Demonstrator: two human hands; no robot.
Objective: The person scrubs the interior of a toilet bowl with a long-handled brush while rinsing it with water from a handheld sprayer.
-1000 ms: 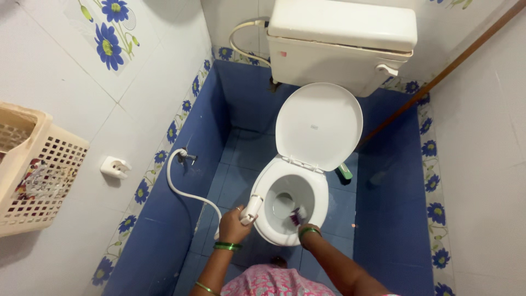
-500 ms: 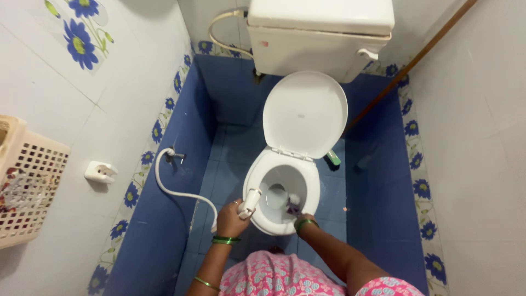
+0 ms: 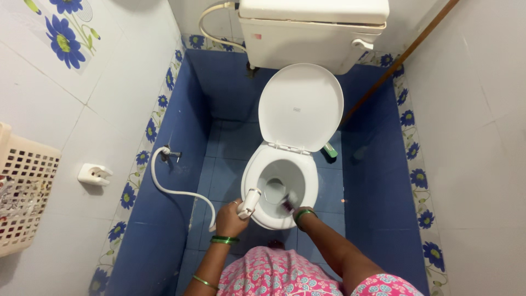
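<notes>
Head view looks straight down at a white toilet bowl [image 3: 257, 181] with its lid [image 3: 300, 107] propped up against the cistern [image 3: 312, 33]. The left hand [image 3: 229, 218] is wrapped tight round a white hand sprayer [image 3: 250, 201], whose hose [image 3: 170, 189] loops off to a tap on the blue wall tiles. The sprayer's long axis runs up and to the right, with its head at the near-left rim and aimed into the bowl. The right hand [image 3: 298, 212] reaches down inside the near-right part of the bowl, and it seems clenched on a small brush [image 3: 289, 204] with a dark, purplish end, though the fingers are mostly hidden; its axis is too small to judge. The scrubbing looks midway: bowl interior appears mostly white, the far rim and seat untouched as far as one can tell.
</notes>
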